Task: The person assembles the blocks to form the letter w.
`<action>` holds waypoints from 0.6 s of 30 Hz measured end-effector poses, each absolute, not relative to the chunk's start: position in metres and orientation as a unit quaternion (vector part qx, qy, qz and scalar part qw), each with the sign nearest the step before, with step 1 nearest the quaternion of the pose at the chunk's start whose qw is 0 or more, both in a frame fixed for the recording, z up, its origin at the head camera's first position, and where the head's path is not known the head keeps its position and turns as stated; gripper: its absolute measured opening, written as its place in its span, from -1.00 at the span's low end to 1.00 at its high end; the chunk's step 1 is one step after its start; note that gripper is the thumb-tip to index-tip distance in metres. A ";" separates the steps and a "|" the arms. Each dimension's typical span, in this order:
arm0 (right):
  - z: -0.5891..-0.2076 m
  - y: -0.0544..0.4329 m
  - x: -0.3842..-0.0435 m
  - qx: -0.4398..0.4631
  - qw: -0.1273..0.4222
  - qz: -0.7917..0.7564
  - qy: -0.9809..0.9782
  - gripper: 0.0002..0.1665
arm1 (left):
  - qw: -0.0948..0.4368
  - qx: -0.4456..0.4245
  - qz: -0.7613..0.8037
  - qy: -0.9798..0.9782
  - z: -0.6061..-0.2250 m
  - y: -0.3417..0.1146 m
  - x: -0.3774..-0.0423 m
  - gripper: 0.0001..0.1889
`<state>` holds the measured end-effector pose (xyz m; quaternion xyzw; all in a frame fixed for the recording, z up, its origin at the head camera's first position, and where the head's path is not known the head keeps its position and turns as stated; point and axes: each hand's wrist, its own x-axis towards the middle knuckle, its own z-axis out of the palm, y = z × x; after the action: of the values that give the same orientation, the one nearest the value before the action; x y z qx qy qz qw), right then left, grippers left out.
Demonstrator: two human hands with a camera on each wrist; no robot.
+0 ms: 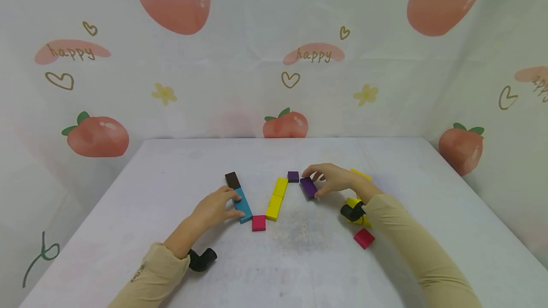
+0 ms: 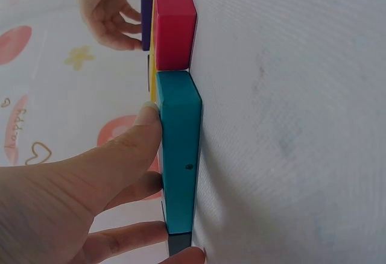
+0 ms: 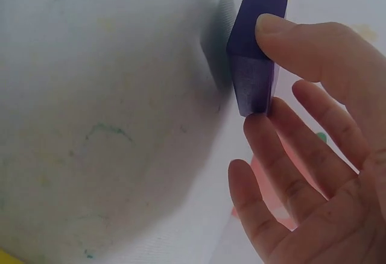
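A: Head view first. What does the right hand (image 1: 334,178) have?

B: A smooth, purple, rectangular block (image 1: 308,188), pinched between thumb and fingers near a small purple block (image 1: 293,177). Whether it is raised off the white table (image 1: 317,270), I can't tell.

A: And the left hand (image 1: 216,207)?

B: It rests on a blue, oblong block (image 1: 242,206), which lies between a short, dark brown block (image 1: 232,180) and a red, square block (image 1: 259,223). Beyond the red one, 2 yellow, oblong blocks (image 1: 277,198) lie end to end.

A: Any containers?

B: I see none. The blocks lie straight on the table, including 1 loose red block (image 1: 364,238) near the right sleeve (image 1: 387,210).

A: Left wrist view?

B: Thumb and fingertips touch the blue block from above, not wrapped round it. Its crisp edges suggest stiff painted wood, hardly fragile; a light press near both ends should steady it.

A: Right wrist view?

B: The thumb lies on 1 end of the held purple block, with fingertips at the opposite end. I'd judge it light and slightly slippery, so grip both ends squarely; an off-centre pinch could let it swivel.
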<state>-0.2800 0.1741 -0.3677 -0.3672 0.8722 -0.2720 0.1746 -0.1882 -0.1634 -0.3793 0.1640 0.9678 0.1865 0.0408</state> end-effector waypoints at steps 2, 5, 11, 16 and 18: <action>-0.368 0.174 -0.281 -0.367 0.177 -0.272 0.872 -0.34 | 0.038 0.169 0.189 0.967 -0.379 -0.164 -0.188 -0.55; -0.369 0.174 -0.281 -0.365 0.181 -0.273 0.871 -0.34 | 0.026 0.183 0.185 0.965 -0.385 -0.168 -0.190 -0.51; -0.371 0.174 -0.283 -0.361 0.187 -0.270 0.873 -0.35 | 0.042 0.167 0.188 0.967 -0.375 -0.164 -0.184 -0.53; -0.372 0.175 -0.283 -0.361 0.187 -0.273 0.872 -0.35 | 0.044 0.159 0.175 0.971 -0.378 -0.163 -0.187 -0.55; -0.373 0.175 -0.283 -0.359 0.188 -0.276 0.871 -0.35 | 0.042 0.160 0.177 0.970 -0.380 -0.163 -0.188 -0.55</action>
<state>-0.2831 0.1748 -0.3725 -0.3590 0.8714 -0.2764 0.1884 -0.1885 -0.1629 -0.3797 0.1595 0.9703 0.1770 0.0424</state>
